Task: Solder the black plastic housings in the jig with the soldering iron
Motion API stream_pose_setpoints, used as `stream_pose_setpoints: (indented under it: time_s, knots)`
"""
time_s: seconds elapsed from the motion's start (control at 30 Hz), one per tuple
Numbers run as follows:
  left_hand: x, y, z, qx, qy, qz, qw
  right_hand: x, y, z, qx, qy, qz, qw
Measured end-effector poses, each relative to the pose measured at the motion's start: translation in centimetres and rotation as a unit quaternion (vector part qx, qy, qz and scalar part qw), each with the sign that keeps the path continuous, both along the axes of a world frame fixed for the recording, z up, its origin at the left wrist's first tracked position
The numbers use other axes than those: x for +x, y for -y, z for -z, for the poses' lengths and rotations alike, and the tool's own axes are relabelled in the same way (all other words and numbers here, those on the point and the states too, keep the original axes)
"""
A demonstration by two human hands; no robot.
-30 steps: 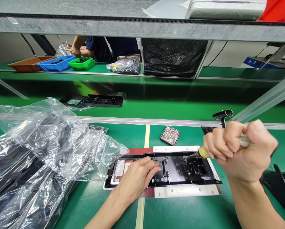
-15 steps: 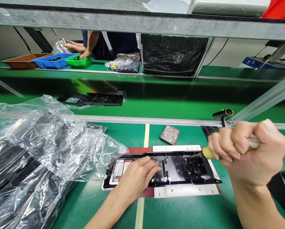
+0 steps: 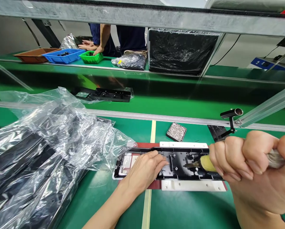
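Note:
A long black plastic panel [image 3: 179, 170] lies flat, its inside with small posts and ribs facing up. My left hand [image 3: 145, 167] rests on its left-middle part with fingers lying against it; the fingertips' undersides are hidden. My right hand [image 3: 249, 162] is wrapped in a fist round a soldering iron [image 3: 207, 163] with a yellow grip. Its metal tip points left, low over the panel's right half between the posts; I cannot tell whether it touches. Under the panel are white fixture strips [image 3: 194, 185] and a dark red base [image 3: 156, 184].
Clear bags of black parts [image 3: 54, 152] fill the left. A square dish of metallic shavings [image 3: 176, 131] and a tubular iron stand [image 3: 231, 113] stand behind the panel. More black parts [image 3: 112, 94] lie beyond the rail. A co-worker's hand [image 3: 99, 50] reaches into a green bin [image 3: 91, 58].
The whole view has shifted a little. My right hand has brought the iron's tip left and nearer to me over the panel. My left hand stays in place on the panel.

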State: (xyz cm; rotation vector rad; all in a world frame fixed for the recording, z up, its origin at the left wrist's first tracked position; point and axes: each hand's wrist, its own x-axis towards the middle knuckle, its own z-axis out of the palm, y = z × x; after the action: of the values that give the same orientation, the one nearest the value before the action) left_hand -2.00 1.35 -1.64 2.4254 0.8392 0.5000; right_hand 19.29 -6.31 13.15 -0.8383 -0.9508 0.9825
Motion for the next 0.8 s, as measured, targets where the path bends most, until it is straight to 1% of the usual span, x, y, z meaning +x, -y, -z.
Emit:
stream_pose_setpoints:
  time_s: [0.23,0.57,0.8]
  knots:
    - [0.3,0.2,-1.5,0.001,-0.017,-0.009,1.0,-1.4,-0.5,0.7,-0.008,0.01,-0.04,0.999]
    - [0.4,0.2,-1.6,0.019,-0.027,-0.005,0.999,-2.1,-0.9,1.1,-0.014,0.009,-0.025,1.0]
    - [0.4,0.2,-1.6,0.026,-0.031,-0.006,0.999,-2.8,-1.3,1.5,-0.019,0.011,-0.03,0.999]
